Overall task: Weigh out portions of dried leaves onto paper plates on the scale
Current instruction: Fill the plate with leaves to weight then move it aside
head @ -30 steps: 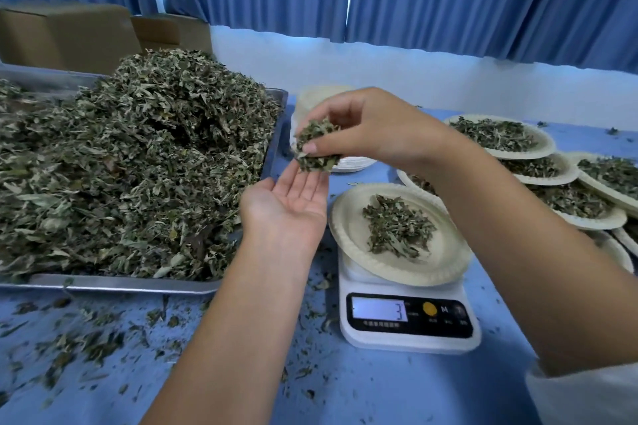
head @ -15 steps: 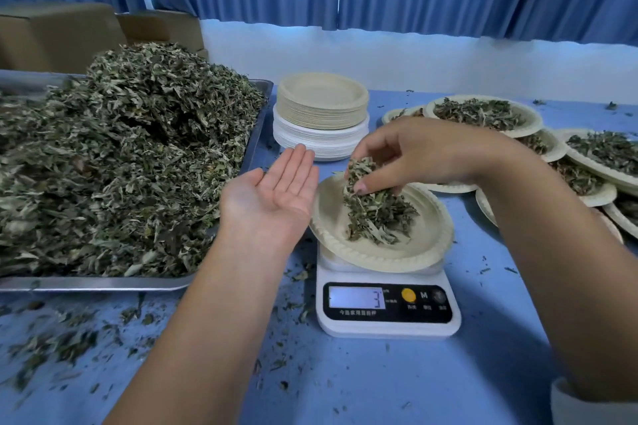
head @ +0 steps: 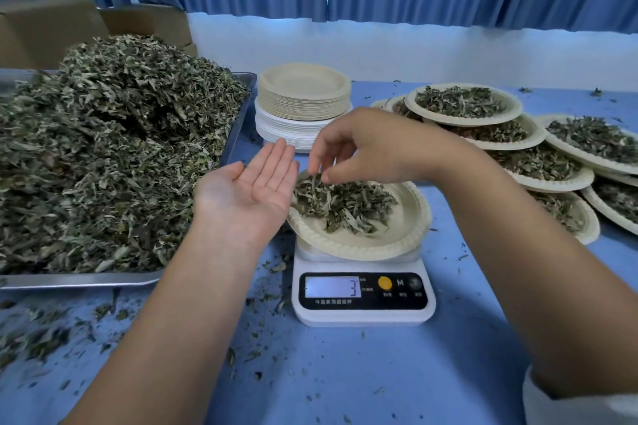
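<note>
Over the white digital kitchen scale [head: 362, 297] at the middle of the blue tabletop [head: 345, 373], the right hand [head: 366, 145] reaches in from the right with its wrist arched and its fingers drooping in a loose bunch. The fingertips [head: 326, 178] touch the far left edge of the portion, though the blur there makes it hard to say whether they pinch a leaf or have let go. The left hand [head: 248, 197] lies palm up, flat and bare, fingers straight and together, just beside the left rim of the cream-coloured round paper plate [head: 362, 245] that sits on the scale. On that plate lies a loose spread of grey-green dried leaves [head: 345, 203], curled and crumpled, covering the plate's left and middle (its near side shows bare). The scale's display [head: 333, 286] reads 3. Half a second ago the right hand held a tight clump low over the plate; now that clump has dropped and the pile is wider and flatter, while the left palm has barely shifted and the reading is unchanged. To the left, a large heap of the same leaves [head: 114, 155] fills a metal tray [head: 86, 279]. Behind the scale stands a stack of empty paper plates [head: 303, 97], and filled plates [head: 462, 103] overlap on the right.
</note>
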Action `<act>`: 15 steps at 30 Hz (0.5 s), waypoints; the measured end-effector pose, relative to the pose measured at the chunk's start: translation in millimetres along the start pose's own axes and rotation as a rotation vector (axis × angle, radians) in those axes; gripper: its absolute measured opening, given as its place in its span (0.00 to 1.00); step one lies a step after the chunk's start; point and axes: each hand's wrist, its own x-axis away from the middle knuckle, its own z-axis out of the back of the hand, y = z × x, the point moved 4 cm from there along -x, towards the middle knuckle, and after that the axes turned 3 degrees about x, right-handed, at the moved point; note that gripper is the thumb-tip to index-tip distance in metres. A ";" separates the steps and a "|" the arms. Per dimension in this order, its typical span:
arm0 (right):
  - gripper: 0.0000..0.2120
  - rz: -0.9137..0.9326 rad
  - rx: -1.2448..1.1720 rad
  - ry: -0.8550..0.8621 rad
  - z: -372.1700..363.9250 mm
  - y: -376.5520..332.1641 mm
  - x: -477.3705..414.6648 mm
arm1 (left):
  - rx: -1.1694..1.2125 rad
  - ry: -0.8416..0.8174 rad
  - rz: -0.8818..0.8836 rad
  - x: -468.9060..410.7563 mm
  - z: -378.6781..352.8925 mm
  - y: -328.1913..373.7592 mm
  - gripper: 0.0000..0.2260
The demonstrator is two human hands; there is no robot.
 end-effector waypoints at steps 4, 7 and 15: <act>0.06 -0.061 0.062 -0.158 -16.2 4.3 -2.5 | -0.004 -0.006 -0.008 -0.5 0.3 0.8 0.21; 0.05 -0.069 0.072 -0.173 -17.1 5.7 -2.7 | 0.002 -0.005 -0.015 -0.9 0.2 2.1 0.21; 0.04 0.000 -0.031 -0.007 -6.5 2.0 -2.9 | 0.003 -0.012 -0.026 -0.2 -0.2 3.3 0.21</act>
